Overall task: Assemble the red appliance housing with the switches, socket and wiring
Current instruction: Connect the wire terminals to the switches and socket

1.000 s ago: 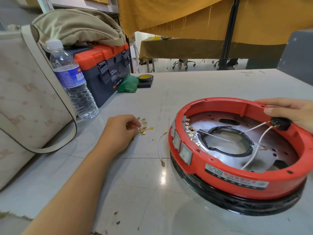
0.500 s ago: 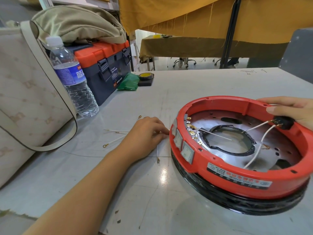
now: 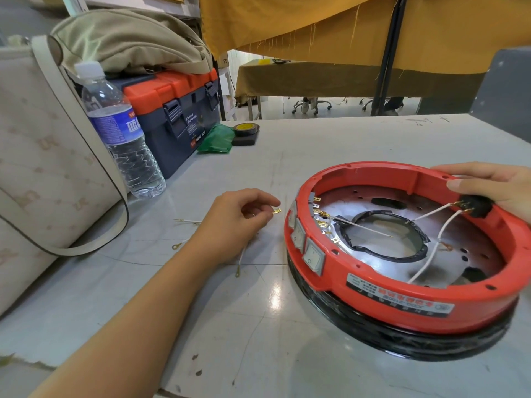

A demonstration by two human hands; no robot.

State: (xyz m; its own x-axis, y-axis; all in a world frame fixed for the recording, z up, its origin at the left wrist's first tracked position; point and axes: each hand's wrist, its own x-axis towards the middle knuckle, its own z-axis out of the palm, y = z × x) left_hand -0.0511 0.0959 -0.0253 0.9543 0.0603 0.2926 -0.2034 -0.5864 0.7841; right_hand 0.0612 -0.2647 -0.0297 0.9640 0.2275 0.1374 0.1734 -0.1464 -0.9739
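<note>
Brass terminal (image 3: 276, 211) is pinched by the left hand (image 3: 235, 218); the red housing (image 3: 402, 294) is gripped at its socket (image 3: 475, 206) by the right hand (image 3: 494, 185). If fumbled, it could be dropped onto the desk (image 3: 287, 326).

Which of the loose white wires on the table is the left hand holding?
The left hand pinches the wire whose brass terminal sticks out toward the red housing. The two other wires lie untouched to its left.

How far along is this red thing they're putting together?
Partway. Two switches sit in the red housing wall, and the black socket, under the right hand, has white wires attached. The left hand pinches a brass-tipped wire. More loose wires wait on the table.
</note>
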